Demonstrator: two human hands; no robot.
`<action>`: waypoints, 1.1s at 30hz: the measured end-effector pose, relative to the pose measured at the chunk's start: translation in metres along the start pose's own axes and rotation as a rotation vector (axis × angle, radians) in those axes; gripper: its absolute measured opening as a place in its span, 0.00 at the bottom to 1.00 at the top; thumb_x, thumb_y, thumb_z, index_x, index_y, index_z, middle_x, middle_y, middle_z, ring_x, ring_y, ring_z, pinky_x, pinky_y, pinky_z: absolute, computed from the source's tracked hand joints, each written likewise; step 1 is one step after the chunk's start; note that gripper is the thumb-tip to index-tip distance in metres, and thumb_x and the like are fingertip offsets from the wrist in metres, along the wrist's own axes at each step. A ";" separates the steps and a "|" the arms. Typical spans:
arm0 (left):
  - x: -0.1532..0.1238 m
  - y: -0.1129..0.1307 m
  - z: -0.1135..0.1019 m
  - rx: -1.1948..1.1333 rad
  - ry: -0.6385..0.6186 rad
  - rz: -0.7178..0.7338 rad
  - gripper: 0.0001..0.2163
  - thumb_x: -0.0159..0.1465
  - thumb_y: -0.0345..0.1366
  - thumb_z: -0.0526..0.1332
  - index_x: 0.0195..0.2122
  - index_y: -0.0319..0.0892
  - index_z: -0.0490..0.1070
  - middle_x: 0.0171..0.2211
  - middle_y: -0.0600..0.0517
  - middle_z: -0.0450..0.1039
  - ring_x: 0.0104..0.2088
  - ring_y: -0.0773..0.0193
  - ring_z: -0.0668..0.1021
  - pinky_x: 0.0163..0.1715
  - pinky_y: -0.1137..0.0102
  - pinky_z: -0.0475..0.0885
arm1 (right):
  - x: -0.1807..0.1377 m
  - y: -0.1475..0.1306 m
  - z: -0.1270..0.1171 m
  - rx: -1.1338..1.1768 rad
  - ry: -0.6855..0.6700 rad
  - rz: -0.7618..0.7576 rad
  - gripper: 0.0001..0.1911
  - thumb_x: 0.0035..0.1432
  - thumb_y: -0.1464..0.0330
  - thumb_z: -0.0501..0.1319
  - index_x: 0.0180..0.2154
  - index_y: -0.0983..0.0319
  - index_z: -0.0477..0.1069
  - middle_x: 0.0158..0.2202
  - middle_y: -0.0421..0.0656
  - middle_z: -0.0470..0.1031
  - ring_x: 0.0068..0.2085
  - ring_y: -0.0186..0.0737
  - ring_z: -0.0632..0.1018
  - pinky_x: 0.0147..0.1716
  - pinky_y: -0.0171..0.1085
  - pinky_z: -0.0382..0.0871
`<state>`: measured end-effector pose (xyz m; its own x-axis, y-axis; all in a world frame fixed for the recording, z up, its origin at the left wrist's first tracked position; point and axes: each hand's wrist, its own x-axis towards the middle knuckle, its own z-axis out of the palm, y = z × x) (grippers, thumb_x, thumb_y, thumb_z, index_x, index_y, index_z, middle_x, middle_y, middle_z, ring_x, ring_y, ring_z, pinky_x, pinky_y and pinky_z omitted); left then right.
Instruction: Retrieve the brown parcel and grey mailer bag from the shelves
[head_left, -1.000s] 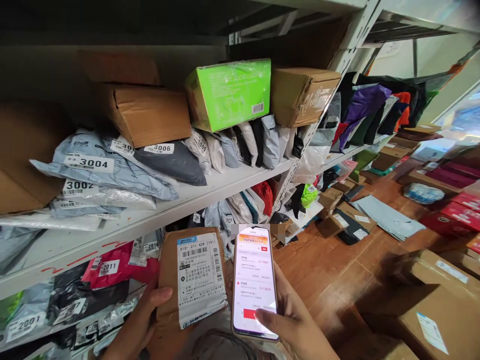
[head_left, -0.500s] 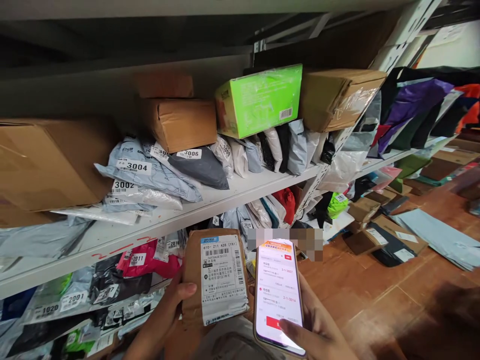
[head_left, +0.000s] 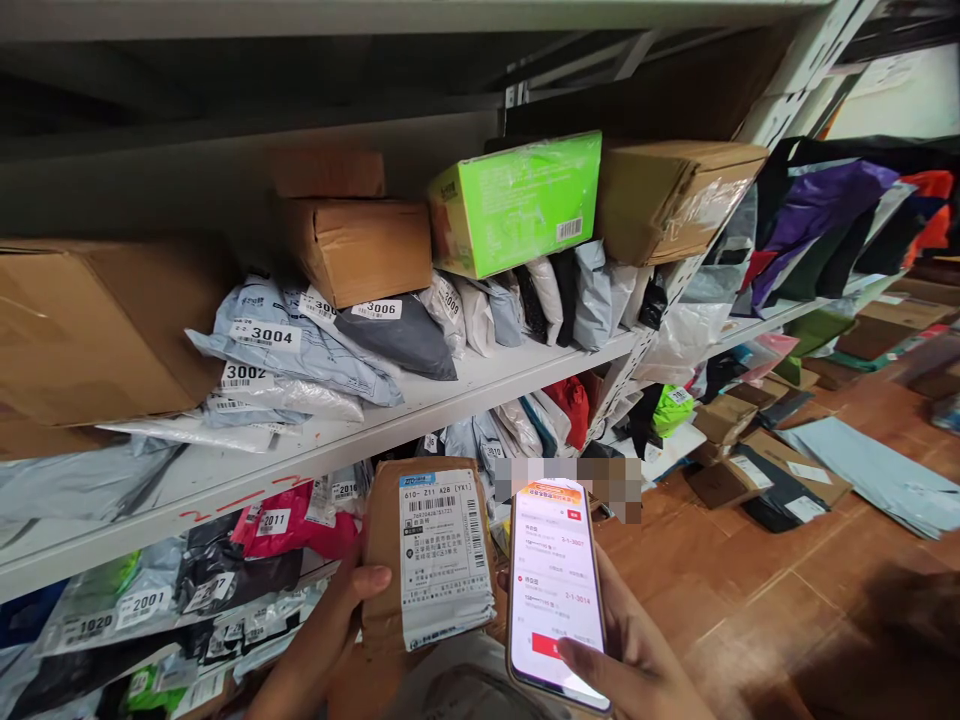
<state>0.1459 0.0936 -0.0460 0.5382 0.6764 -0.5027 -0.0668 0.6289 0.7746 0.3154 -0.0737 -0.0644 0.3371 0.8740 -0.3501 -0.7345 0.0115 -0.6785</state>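
View barely shifted; left hand (head_left: 337,625) clasps brown labelled parcel (head_left: 431,555), right hand (head_left: 637,665), partly cropped, apparently grips lit phone (head_left: 556,595).

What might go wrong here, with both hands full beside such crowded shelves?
The left hand grips the brown paper parcel with a white label mostly by its edge, so it could slip. The right hand cradles the lit smartphone while its thumb hovers over the screen; a mis-tap or drop seems possible. The green plastic-wrapped box sits tilted on soft bags and might slide.

One phone (head_left: 556,590), one brown labelled parcel (head_left: 431,550), one green box (head_left: 517,203), two hands (head_left: 341,625).
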 end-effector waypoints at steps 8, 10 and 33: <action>0.003 -0.003 -0.001 -0.019 -0.016 0.034 0.30 0.44 0.38 0.66 0.52 0.41 0.70 0.46 0.46 0.77 0.51 0.42 0.74 0.48 0.56 0.71 | 0.000 0.000 0.000 -0.003 -0.012 -0.020 0.43 0.46 0.69 0.69 0.60 0.51 0.51 0.57 0.49 0.70 0.53 0.53 0.74 0.52 0.51 0.66; 0.002 -0.003 0.000 -0.029 -0.006 0.035 0.30 0.45 0.38 0.66 0.52 0.40 0.70 0.46 0.46 0.77 0.51 0.43 0.74 0.48 0.56 0.71 | 0.001 0.000 -0.001 -0.001 -0.013 -0.011 0.44 0.46 0.69 0.69 0.60 0.50 0.50 0.57 0.48 0.70 0.53 0.52 0.74 0.52 0.51 0.67; 0.001 0.002 -0.002 0.005 0.142 -0.083 0.32 0.39 0.37 0.70 0.49 0.40 0.73 0.40 0.48 0.80 0.47 0.41 0.76 0.46 0.55 0.74 | 0.015 0.006 -0.010 -0.062 -0.234 -0.205 0.43 0.47 0.70 0.68 0.60 0.52 0.50 0.49 0.45 0.75 0.43 0.41 0.77 0.41 0.39 0.70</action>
<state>0.1449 0.0964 -0.0457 0.4179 0.6700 -0.6136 -0.0231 0.6830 0.7301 0.3220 -0.0651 -0.0806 0.3245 0.9446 -0.0491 -0.6257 0.1755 -0.7601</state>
